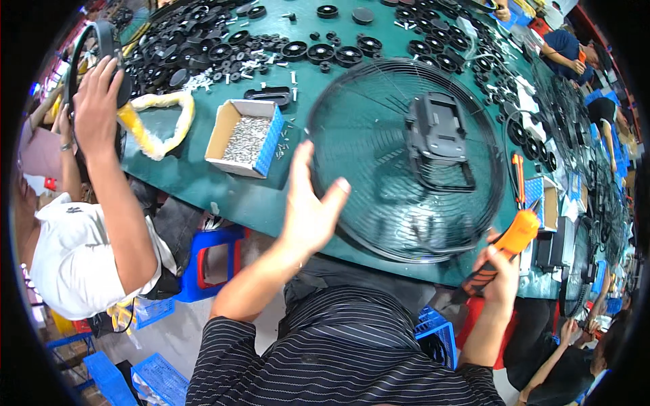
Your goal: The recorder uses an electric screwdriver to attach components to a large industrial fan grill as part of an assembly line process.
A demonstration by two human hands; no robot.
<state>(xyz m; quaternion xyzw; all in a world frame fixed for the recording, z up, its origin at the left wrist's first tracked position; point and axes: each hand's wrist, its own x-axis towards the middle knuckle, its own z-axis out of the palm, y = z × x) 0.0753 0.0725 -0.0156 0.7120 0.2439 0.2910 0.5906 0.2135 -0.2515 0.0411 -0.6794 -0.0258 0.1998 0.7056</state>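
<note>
A round black wire fan guard [365, 230] lies on the green table in front of me. On it sits a black plastic bracket [439, 125] with a rectangular loop frame below. My left hand [311, 210] is at the guard's left edge, thumb and fingers spread, gripping nothing; whether it touches the rim I cannot tell. My right hand [497, 271] is wrapped round the black grip of an orange-and-black cordless screwdriver [520, 230], which points up beside the guard's right edge. Left of the guard stands an open cardboard box [261, 139] of small silver screws [248, 139].
Piles of black round knobs and wheels [321, 52] spread over the far table [183, 183]. An orange-handled tool [518, 177] and a second small box [550, 206] stand at the right. A co-worker in white [95, 257] holds a black part at left. A blue stool [203, 264] stands below.
</note>
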